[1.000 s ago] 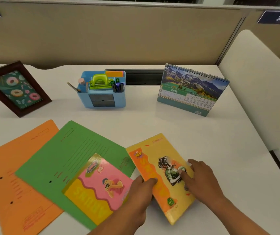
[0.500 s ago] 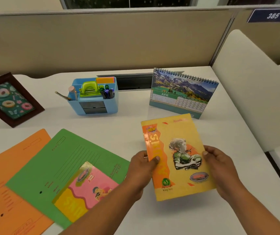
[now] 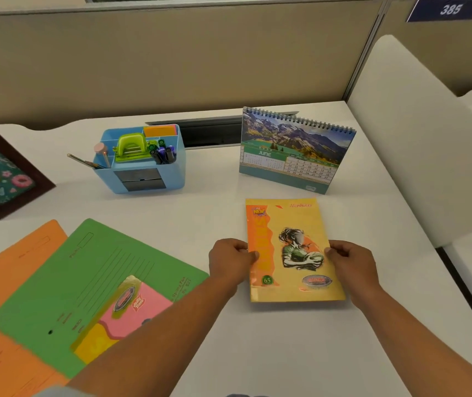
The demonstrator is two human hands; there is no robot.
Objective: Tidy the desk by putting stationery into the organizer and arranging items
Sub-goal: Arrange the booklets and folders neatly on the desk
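Left hand [image 3: 230,260] and right hand [image 3: 349,263] each pinch a side edge of one glossy yellow notebook [image 3: 292,250], right of centre, cover up. A second, pink notebook [image 3: 131,310] lies lower left on the green folder [image 3: 94,270], which overlaps the orange folder [image 3: 8,282]. One blue organizer [image 3: 140,179] stands upper centre.

Arms outstretched, left hand [image 3: 230,260] and right hand [image 3: 349,263] each pinch the notebook [image 3: 292,222].

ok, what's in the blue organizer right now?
Blue organizer: green hole punch, orange sticky notes, dark markers, pencil at left. Compartment bottoms and the front drawers' contents are hidden.
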